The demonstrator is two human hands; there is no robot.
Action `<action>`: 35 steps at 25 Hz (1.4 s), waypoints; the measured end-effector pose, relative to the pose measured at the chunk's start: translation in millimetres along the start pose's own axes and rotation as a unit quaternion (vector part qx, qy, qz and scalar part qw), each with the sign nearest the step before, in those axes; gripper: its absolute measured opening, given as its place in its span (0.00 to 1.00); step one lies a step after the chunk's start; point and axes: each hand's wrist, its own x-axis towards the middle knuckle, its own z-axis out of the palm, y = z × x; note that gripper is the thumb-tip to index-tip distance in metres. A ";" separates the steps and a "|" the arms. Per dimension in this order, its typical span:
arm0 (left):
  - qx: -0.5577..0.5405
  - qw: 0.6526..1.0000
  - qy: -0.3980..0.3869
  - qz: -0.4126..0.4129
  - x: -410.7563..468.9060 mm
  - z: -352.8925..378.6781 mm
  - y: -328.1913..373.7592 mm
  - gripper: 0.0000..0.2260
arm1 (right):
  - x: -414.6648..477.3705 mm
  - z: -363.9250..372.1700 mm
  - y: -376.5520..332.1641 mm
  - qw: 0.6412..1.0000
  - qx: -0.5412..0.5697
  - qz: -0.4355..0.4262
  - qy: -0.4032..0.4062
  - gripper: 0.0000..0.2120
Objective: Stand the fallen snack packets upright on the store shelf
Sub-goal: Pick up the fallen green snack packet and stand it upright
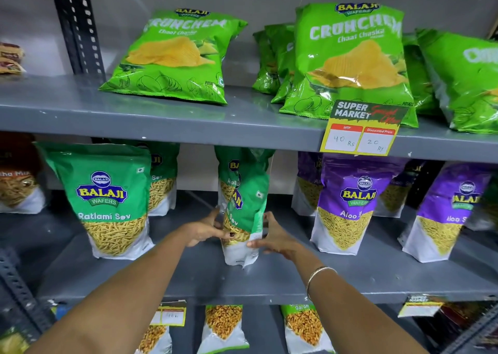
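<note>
A green Ratlami Sev packet (246, 213) stands on the middle grey shelf (204, 275), turned partly edge-on and a little twisted. My left hand (207, 228) grips its left side and my right hand (272, 236) holds its right edge near the bottom. Another green sev packet (229, 170) stands right behind it. To the left a large Ratlami Sev packet (107, 200) stands upright. Purple Aloo Sev packets (347, 205) stand upright to the right.
The upper shelf (161, 116) carries light green Crunchem chip bags (175, 57), the left one leaning back, others (353, 60) packed at the right. A yellow price tag (361, 132) hangs from its edge. A slotted upright (78, 27) stands at the left. More packets (223, 326) sit below.
</note>
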 end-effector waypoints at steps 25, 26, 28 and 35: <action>0.092 0.970 0.215 -0.065 -26.2 -2.3 -32.7 0.12 | 15.3 -23.5 -12.8 0.941 -0.106 0.302 -0.110 0.18; 0.080 0.971 0.203 -0.101 -40.0 -16.9 -43.1 0.13 | 20.6 -9.1 -21.7 0.931 -0.096 0.322 -0.140 0.13; 0.026 0.965 0.196 -0.169 -60.9 -49.1 -70.4 0.13 | 25.8 29.5 -48.8 0.925 -0.086 0.320 -0.187 0.08; -0.002 0.936 0.333 -0.112 -107.4 -166.5 -140.5 0.39 | 40.3 213.7 -116.0 0.988 -0.031 0.134 -0.072 0.27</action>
